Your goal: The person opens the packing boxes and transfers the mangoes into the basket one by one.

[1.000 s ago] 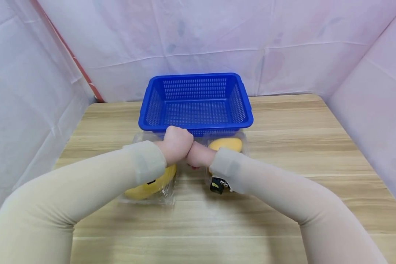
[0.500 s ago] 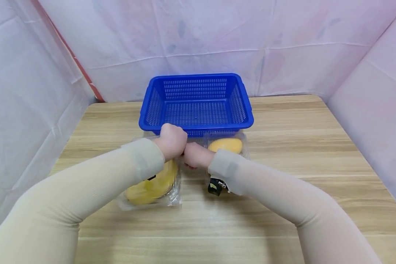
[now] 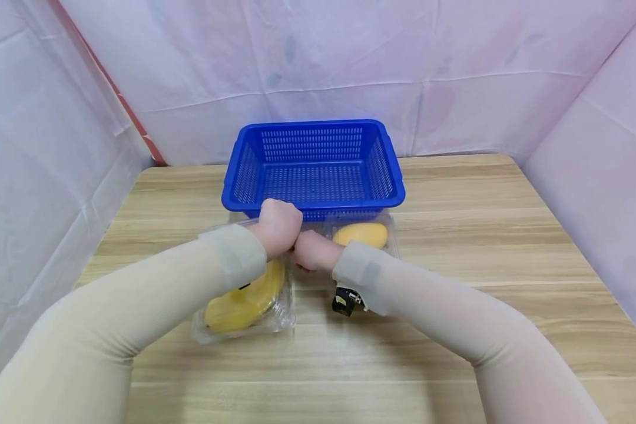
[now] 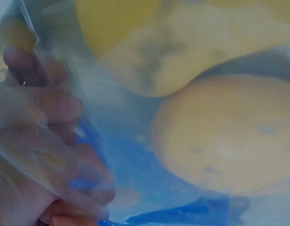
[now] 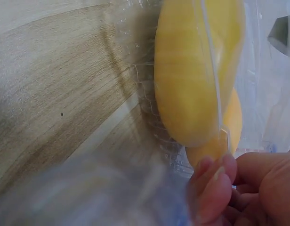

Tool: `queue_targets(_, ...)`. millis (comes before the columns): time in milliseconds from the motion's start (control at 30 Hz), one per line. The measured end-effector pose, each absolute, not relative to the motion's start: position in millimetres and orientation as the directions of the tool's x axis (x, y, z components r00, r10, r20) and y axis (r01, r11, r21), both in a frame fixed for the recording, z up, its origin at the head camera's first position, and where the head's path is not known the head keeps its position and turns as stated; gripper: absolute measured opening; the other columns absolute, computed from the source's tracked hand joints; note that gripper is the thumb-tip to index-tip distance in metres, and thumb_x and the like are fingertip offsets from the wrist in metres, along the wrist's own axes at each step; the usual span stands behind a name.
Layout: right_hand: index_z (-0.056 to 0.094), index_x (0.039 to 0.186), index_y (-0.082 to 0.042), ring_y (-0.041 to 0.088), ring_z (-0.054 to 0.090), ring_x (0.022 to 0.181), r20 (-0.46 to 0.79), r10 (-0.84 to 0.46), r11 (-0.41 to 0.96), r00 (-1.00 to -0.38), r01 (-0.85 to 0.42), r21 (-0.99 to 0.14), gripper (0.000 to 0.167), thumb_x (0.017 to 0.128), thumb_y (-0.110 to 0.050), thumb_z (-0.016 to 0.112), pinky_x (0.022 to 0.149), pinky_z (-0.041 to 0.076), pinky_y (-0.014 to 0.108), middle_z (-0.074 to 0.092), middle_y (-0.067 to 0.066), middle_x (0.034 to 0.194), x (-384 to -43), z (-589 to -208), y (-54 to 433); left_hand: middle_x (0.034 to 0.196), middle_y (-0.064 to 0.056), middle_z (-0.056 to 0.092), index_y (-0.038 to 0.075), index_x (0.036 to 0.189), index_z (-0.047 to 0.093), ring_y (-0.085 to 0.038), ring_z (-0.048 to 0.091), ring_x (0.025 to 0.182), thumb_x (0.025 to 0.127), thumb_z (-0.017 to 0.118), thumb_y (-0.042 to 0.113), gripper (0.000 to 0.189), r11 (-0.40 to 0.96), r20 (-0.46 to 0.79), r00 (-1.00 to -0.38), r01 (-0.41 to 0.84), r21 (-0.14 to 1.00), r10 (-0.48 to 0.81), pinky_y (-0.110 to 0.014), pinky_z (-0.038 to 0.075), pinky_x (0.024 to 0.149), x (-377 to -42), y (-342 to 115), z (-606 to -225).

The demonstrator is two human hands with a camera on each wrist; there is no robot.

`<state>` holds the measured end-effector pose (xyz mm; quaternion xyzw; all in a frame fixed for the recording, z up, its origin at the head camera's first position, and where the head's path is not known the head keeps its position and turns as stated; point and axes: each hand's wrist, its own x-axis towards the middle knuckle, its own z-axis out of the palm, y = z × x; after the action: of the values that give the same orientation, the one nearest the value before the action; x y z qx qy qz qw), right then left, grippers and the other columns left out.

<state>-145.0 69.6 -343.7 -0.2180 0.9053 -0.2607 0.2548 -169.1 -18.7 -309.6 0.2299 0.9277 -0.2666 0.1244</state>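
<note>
My left hand [image 3: 280, 227] and right hand [image 3: 314, 250] meet close in front of the basket, at the far right corner of a clear plastic clamshell box [image 3: 287, 311]. Inside the box are yellow mango-shaped fruits [image 3: 235, 312], partly covered by my left forearm. Curled fingers of the left hand [image 4: 65, 103] show through clear plastic along its edge in the left wrist view. In the right wrist view, the right hand [image 5: 272, 183] pinches the box's edge between thumb and fingers, beside the fruit [image 5: 194, 75]. The fingertips are hidden in the head view.
Beneath my right forearm sits a second clear clamshell box [image 3: 394, 238] with a yellow mango-shaped fruit [image 3: 363, 234]. Behind both stands a blue slotted plastic basket [image 3: 314, 205] near the back of the wooden table [image 3: 482, 235]. Pale cloth walls [image 3: 344, 65] surround the table.
Both hands have shifted slightly left. The left box's near edge has swung toward me and a little right. The basket and the right box stay put.
</note>
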Motion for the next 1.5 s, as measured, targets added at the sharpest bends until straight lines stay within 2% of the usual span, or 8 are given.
queue_targets(167, 0.047, 0.057, -0.012, 0.01, 0.039, 0.038, -0.38, -0.51, 0.796, -0.772, -0.255, -0.55, 0.044, 0.1, -0.016, 0.041, 0.043, 0.034, 0.022, 0.043, -0.002, 0.045, -143.9, -344.0, 66.3, 0.069, 0.0, 0.059, 0.012, 0.082, 0.067, -0.011, 0.053, 0.064, 0.09, 0.059, 0.019, 0.013, 0.739, -0.365, -0.841, 0.531, -0.414, 0.4, -0.031, 0.051, 0.059, -169.5, -22.9, -307.4)
queue_targets(333, 0.054, 0.073, -0.006, 0.011, 0.043, 0.043, -0.43, -0.503, 0.809, -0.75, -0.234, -0.539, 0.031, 0.099, -0.021, 0.045, 0.048, 0.038, 0.023, 0.048, -0.001, 0.05, -144.0, -340.0, 63.9, 0.067, 0.0, 0.058, 0.011, 0.082, 0.067, -0.012, 0.051, 0.062, 0.09, 0.058, 0.016, 0.013, 0.749, -0.323, -0.848, 0.525, -0.404, 0.42, -0.032, 0.052, 0.059, -168.1, -27.9, -296.6)
queue_targets(467, 0.059, 0.092, -0.002, 0.011, 0.046, 0.047, -0.395, -0.513, 0.823, -0.762, -0.306, -0.478, 0.025, 0.096, -0.024, 0.05, 0.049, 0.042, 0.025, 0.05, 0.0, 0.056, -144.3, -335.2, 65.0, 0.067, 0.0, 0.057, 0.012, 0.082, 0.067, -0.013, 0.051, 0.062, 0.089, 0.057, 0.013, 0.013, 0.766, -0.294, -0.847, 0.528, -0.367, 0.444, -0.033, 0.052, 0.058, -164.4, -27.7, -286.1)
queue_targets(633, 0.061, 0.095, -0.005, 0.013, 0.054, 0.06, -0.274, -0.581, 0.798, -0.766, -0.471, -0.377, 0.019, 0.094, -0.023, 0.055, 0.059, 0.048, 0.027, 0.059, 0.004, 0.069, -136.2, -327.2, 71.9, 0.065, -0.001, 0.057, 0.011, 0.078, 0.066, -0.013, 0.051, 0.059, 0.089, 0.06, 0.019, 0.015, 0.794, -0.251, -0.855, 0.515, -0.323, 0.453, -0.033, 0.052, 0.053, -159.4, -30.3, -271.1)
queue_targets(833, 0.065, 0.107, -0.009, 0.012, 0.062, 0.08, -0.191, -0.777, 0.625, -0.6, -0.698, -0.348, 0.018, 0.092, -0.018, 0.059, 0.071, 0.049, 0.024, 0.067, 0.002, 0.094, -114.3, -322.3, 82.9, 0.063, -0.001, 0.056, 0.011, 0.073, 0.063, -0.014, 0.05, 0.057, 0.089, 0.056, 0.011, 0.017, 0.826, -0.215, -0.866, 0.496, -0.267, 0.451, -0.035, 0.051, 0.048, -157.2, -41.8, -254.9)
queue_targets(933, 0.066, 0.107, -0.01, 0.008, 0.06, 0.074, -0.215, -0.851, 0.526, -0.48, -0.779, -0.342, 0.019, 0.09, -0.019, 0.061, 0.068, 0.049, 0.022, 0.066, -0.003, 0.086, -102.3, -323.7, 86.5, 0.063, -0.001, 0.055, 0.011, 0.072, 0.062, -0.015, 0.05, 0.056, 0.088, 0.054, 0.011, 0.018, 0.836, -0.212, -0.871, 0.487, -0.253, 0.443, -0.034, 0.05, 0.046, -156.5, -47.4, -249.4)
queue_targets(1033, 0.066, 0.105, -0.013, 0.006, 0.056, 0.067, -0.244, -0.873, 0.485, -0.422, -0.803, -0.346, 0.018, 0.089, -0.019, 0.063, 0.064, 0.048, 0.021, 0.063, -0.007, 0.079, -94.2, -325.6, 88.9, 0.063, -0.001, 0.054, 0.011, 0.07, 0.06, -0.016, 0.049, 0.055, 0.089, 0.054, 0.013, 0.02, 0.852, -0.201, -0.883, 0.465, -0.24, 0.425, -0.033, 0.048, 0.045, -156.4, -53.3, -245.5)
queue_targets(1500, 0.068, 0.089, -0.016, 0.011, 0.059, 0.072, -0.174, -0.835, 0.549, -0.523, -0.815, -0.184, 0.016, 0.076, -0.023, 0.075, 0.064, 0.049, 0.026, 0.063, -0.006, 0.082, -85.5, -317.9, 111.0, 0.063, -0.005, 0.054, 0.011, 0.065, 0.054, -0.023, 0.053, 0.057, 0.087, 0.054, 0.017, 0.022, 0.914, -0.067, -0.922, 0.386, -0.126, 0.38, -0.038, 0.045, 0.045, -157.8, -85.2, -221.8)
